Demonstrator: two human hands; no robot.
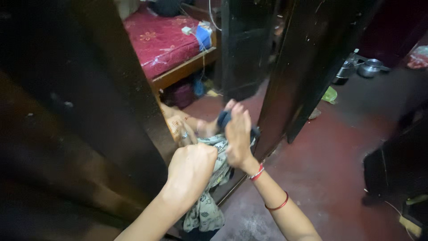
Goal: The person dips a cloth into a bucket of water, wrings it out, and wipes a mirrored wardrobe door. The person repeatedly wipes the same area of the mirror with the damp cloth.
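Nearest, the left hand is balled into a fist around a bunch of pale patterned cloth, which hangs down from under the fist toward the dark red floor. Just to the right and slightly farther, the right hand has its fingers pressed flat over a small dark blue cloth, pushing it against the mirror set in the dark wooden wardrobe door. Two red bangles sit on that forearm. The blue cloth shows just above and left of the fingers, and the patterned cloth lies between the two hands, touching both.

Directly behind the hands, the glass shows a reflected hand with a ring, meeting the real ones.

Farther off in the mirror is a bed with a red flowered cover on a wooden frame. To the far right, well apart from the hands, steel pots stand on the floor, with a green scrap lying near them.
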